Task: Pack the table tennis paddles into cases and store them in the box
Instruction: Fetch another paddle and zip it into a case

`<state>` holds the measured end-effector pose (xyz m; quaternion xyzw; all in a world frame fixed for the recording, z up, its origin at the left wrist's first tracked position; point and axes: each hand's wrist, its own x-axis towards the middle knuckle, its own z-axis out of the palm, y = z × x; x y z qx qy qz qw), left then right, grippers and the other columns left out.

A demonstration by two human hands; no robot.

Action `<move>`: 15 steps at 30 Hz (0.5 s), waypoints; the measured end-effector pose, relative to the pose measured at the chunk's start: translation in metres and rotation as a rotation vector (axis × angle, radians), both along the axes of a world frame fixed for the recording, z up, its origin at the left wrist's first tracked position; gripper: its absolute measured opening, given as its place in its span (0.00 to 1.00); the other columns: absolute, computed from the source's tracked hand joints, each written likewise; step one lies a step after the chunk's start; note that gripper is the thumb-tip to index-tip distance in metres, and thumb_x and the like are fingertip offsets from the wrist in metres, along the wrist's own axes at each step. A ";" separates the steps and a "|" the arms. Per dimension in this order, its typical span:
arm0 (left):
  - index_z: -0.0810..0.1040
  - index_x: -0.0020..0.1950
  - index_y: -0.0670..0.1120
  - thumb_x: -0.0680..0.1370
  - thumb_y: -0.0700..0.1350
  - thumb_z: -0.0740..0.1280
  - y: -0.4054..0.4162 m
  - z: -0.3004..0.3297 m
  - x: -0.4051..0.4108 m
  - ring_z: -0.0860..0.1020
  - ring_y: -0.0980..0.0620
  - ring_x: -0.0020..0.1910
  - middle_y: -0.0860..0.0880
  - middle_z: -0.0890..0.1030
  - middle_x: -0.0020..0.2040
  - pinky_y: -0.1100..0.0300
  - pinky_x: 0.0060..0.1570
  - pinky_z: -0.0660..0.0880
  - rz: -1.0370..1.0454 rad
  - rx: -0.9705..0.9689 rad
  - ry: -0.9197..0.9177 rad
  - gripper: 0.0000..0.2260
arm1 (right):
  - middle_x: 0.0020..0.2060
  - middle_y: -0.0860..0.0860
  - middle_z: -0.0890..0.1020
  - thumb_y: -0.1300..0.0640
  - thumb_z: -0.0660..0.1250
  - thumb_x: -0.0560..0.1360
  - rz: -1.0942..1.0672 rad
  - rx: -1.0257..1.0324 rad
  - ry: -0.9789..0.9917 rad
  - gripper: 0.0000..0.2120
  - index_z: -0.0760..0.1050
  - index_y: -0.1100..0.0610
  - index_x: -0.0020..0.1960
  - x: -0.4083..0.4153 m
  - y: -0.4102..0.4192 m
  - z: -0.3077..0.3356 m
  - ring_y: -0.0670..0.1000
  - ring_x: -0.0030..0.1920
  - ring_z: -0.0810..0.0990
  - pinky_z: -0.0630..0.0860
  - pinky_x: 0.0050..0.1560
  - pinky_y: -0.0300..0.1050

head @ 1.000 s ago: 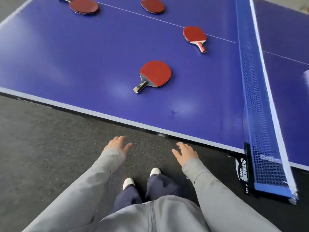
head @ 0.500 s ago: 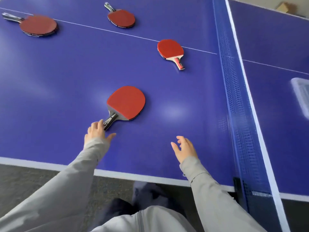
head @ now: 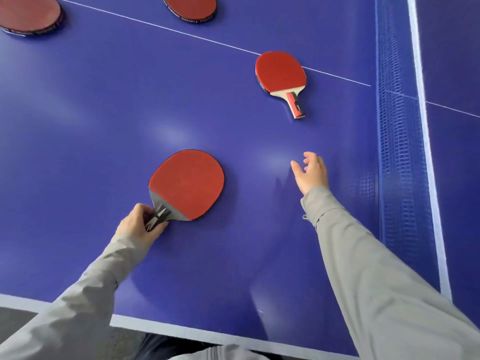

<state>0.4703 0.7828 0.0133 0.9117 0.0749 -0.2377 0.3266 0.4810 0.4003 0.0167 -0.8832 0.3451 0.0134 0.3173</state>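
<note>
Four red paddles lie on the table (head: 78, 126); left hand (head: 139, 224) grips the nearest paddle (head: 187, 184), right hand (head: 311, 172) hovers open

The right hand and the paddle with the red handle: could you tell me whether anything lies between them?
No. In the head view only bare blue table separates the open right hand from the paddle with the red handle.

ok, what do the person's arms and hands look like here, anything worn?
Both arms are in long, loose, light grey sleeves that end at the wrist. The right sleeve shows a seamed cuff; the left sleeve is plain and creased. The left hand and right hand are bare: no gloves, rings or watch visible.
</note>
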 end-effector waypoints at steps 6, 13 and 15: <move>0.70 0.43 0.54 0.67 0.46 0.76 -0.013 0.018 0.019 0.69 0.46 0.27 0.48 0.80 0.39 0.65 0.23 0.66 0.280 -0.287 0.045 0.15 | 0.67 0.58 0.68 0.51 0.64 0.76 -0.004 -0.106 0.001 0.26 0.62 0.61 0.70 0.087 -0.034 -0.013 0.57 0.68 0.65 0.66 0.66 0.55; 0.70 0.47 0.52 0.70 0.44 0.74 -0.048 0.004 0.063 0.70 0.48 0.28 0.49 0.78 0.37 0.62 0.29 0.68 0.489 -0.378 -0.016 0.14 | 0.66 0.60 0.68 0.47 0.63 0.76 0.001 -0.337 0.138 0.28 0.63 0.63 0.68 0.160 -0.049 -0.026 0.61 0.67 0.65 0.67 0.61 0.58; 0.70 0.46 0.54 0.69 0.46 0.75 -0.054 -0.001 0.071 0.72 0.48 0.29 0.51 0.78 0.38 0.62 0.31 0.69 0.502 -0.369 -0.020 0.15 | 0.64 0.62 0.69 0.50 0.64 0.76 -0.011 -0.360 0.132 0.25 0.66 0.65 0.66 0.173 -0.051 -0.031 0.62 0.66 0.66 0.68 0.60 0.56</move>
